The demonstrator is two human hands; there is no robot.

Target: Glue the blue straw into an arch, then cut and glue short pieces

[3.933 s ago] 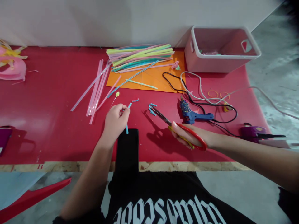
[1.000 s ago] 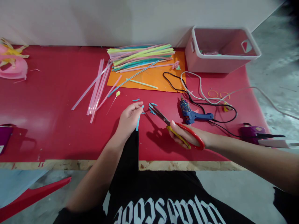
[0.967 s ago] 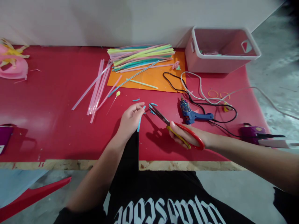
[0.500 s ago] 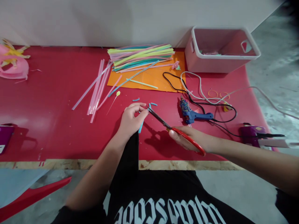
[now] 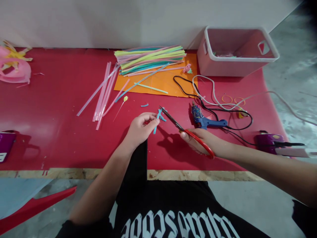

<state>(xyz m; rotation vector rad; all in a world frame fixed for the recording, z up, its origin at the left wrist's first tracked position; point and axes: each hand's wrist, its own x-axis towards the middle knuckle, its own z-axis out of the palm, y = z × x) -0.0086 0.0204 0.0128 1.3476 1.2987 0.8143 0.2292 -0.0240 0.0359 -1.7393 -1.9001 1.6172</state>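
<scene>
My left hand (image 5: pixel 141 129) is closed in a pinch on a short blue straw piece (image 5: pixel 155 129). The piece's upper end is split into strips that spread above my thumb. Gripped in my right hand (image 5: pixel 201 139) is a pair of scissors (image 5: pixel 174 123) with red handles and dark blades. The blades look nearly closed, their tips at the split end of the straw; whether they touch it I cannot tell. A small blue offcut (image 5: pixel 144 105) lies on the red table (image 5: pixel 61 109) beyond my left hand.
Behind my hands, a bundle of coloured straws (image 5: pixel 151 59) rests on an orange sheet (image 5: pixel 158 86). Loose pink straws (image 5: pixel 105 94) and a yellow-tipped stick (image 5: pixel 125 98) lie left. Right are a blue glue gun (image 5: pixel 208 123), tangled cords (image 5: pixel 213 89) and a pink bin (image 5: pixel 220 67).
The scissor tips have moved slightly up and right, away from my left fingertips. The straw's split end now shows more plainly above my thumb.
</scene>
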